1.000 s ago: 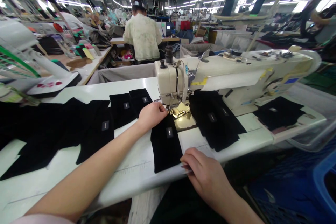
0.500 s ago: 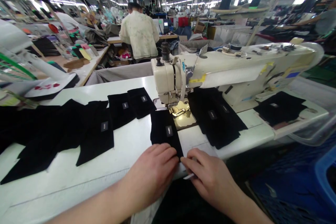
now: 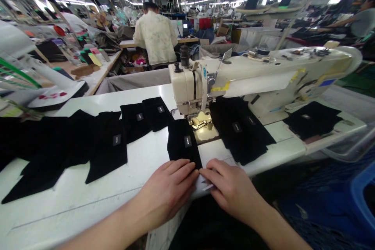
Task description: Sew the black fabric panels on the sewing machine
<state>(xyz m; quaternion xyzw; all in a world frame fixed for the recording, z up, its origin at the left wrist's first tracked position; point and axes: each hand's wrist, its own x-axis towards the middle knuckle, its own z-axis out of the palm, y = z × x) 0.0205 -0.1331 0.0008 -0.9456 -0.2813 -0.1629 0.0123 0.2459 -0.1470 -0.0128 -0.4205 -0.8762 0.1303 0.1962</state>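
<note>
**Cloth piece (image 3: 178,140) under the hands, at the sewing machine (image 3: 187,90)**

Position: black piece flat on table (image 3: 146,164), just left of the sewing machine's needle plate (image 3: 206,136), label (image 3: 187,141) up.

Left hand (image 3: 172,187): fingers pressed together over the end farthest from the machine; thumb hidden, cannot tell whether it pinches.

Right hand (image 3: 231,183): curled, fingertips drawn together at that end's corner, gripping a pale thin item (image 3: 208,187), identity unclear.

Surroundings: dark pieces (image 3: 240,133) to the machine's right, partly under its arm; further stock (image 3: 108,148) left of it.

Handling (judgement): keep left-hand pressure light and even, so fabric neither stretches nor ripples. True the corner with the right fingertips; angle the pale thin item away from the weave. Check the edge beside the needle plate runs straight.
</note>
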